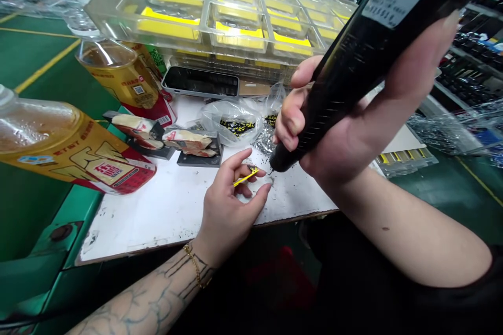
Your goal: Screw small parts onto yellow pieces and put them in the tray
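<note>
My right hand (pixel 349 131) is wrapped round a black electric screwdriver (pixel 338 68), tilted with its tip down to the left and a white label near its upper end. Its thin bit ends just above the table, close to my left fingertips. In my left hand (pixel 231 193) lies a thin yellow plastic strip (pixel 245 177), with small black and yellow bits at the fingers; part of it is hidden by them. Beyond the hands a clear plastic bag (pixel 236 120) holds many small black and yellow parts. Tiny dark screws lie scattered on the white table (pixel 157 214) around the screwdriver tip.
Stacked clear trays (pixel 239 36) with yellow parts stand at the back, a phone (pixel 200 81) leaning before them. Two drink bottles (pixel 78 146) (pixel 126 73) are at the left. Two dark blocks with taped pads (pixel 192 141) lie beside them. The table's front edge is near my left wrist.
</note>
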Demonstrator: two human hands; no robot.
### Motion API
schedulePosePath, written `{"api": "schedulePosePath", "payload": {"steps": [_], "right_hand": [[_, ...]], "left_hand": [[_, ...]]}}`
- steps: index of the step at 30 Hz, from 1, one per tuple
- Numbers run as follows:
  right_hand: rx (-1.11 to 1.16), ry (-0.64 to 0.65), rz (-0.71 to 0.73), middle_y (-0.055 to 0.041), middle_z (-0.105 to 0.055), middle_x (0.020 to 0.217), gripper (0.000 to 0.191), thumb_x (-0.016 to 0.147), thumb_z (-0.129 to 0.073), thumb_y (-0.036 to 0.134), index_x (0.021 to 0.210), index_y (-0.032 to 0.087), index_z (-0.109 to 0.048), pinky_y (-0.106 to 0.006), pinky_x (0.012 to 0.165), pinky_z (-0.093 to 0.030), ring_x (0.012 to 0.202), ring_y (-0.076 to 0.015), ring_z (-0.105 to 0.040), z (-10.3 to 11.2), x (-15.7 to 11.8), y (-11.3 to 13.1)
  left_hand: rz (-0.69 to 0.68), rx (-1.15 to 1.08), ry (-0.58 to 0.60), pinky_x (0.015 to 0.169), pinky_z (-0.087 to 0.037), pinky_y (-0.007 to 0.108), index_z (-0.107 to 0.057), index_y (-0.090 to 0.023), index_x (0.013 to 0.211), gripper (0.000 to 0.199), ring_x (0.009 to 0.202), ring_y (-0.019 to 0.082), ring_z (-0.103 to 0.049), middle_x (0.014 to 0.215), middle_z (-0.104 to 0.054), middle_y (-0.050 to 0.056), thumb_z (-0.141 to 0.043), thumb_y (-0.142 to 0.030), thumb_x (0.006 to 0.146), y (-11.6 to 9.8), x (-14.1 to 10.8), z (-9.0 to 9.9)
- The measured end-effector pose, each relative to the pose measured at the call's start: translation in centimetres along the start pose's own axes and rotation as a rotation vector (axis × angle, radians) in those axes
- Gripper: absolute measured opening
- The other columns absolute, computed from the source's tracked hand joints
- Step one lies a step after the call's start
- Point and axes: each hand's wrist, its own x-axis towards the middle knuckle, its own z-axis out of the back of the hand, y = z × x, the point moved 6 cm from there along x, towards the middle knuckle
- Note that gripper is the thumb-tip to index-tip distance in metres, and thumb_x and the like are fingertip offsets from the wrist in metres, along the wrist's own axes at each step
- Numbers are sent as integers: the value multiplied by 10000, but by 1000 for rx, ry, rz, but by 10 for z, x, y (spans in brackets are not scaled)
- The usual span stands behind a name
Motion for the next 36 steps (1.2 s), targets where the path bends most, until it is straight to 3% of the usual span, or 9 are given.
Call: {"api": "schedulePosePath", "payload": {"steps": [5,10,15,22,29,33,36], "right_hand": [[-40,6,-40,-23,-472,556,690,905,-146,767,797,240,-577,-324,427,-395,466,-196,-480,-7,-11,1],[-9,25,-39,-27,-489,565,683,920,-159,753,819,233,-590,-323,438,-404,474,-193,-482,-12,-11,-2],[1,-24,-68,-16,-484,539,711,812,-305,885,782,241,-604,-329,443,-424,475,-199,-494,-9,-11,-4],[-13,27,-60,-27,-496,552,693,867,-240,827,807,242,-607,-349,461,-432,471,-202,-482,-10,-12,-4],[-1,46,-78,-9,-487,528,607,821,-416,827,794,245,-586,-327,468,-421,466,-187,-470,-17,-14,-4],[-51,16,-55,-13,-485,565,595,824,-430,813,780,244,-598,-337,446,-421,493,-200,-506,-13,-12,1],[-120,-40,-67,2,-488,553,541,751,-558,796,785,259,-614,-328,416,-419,473,-183,-492,-7,-9,10]], "left_hand": [[-53,132,-13,646,-537,230,-519,-233,1355,624,669,100,-584,954,-704,17,-787,-207,791,-3,-2,1],[-35,165,-5,674,-542,238,-543,-229,1300,516,753,133,-654,923,-702,20,-756,-235,830,1,-4,0],[-16,134,7,740,-570,266,-549,-218,1271,474,828,158,-685,963,-701,36,-742,-255,840,3,-4,0],[-50,150,2,740,-575,252,-595,-214,1216,427,830,154,-692,952,-714,29,-746,-219,816,0,-4,0],[-48,153,-7,746,-590,260,-588,-221,1201,408,874,164,-707,1009,-715,39,-744,-225,824,3,-6,-1],[-12,31,61,727,-599,262,-532,-215,1297,538,962,197,-709,1048,-680,63,-766,-243,813,2,-4,-4],[46,-71,143,739,-605,267,-510,-198,1329,550,958,199,-709,986,-646,54,-747,-255,836,2,-1,-7]]}}
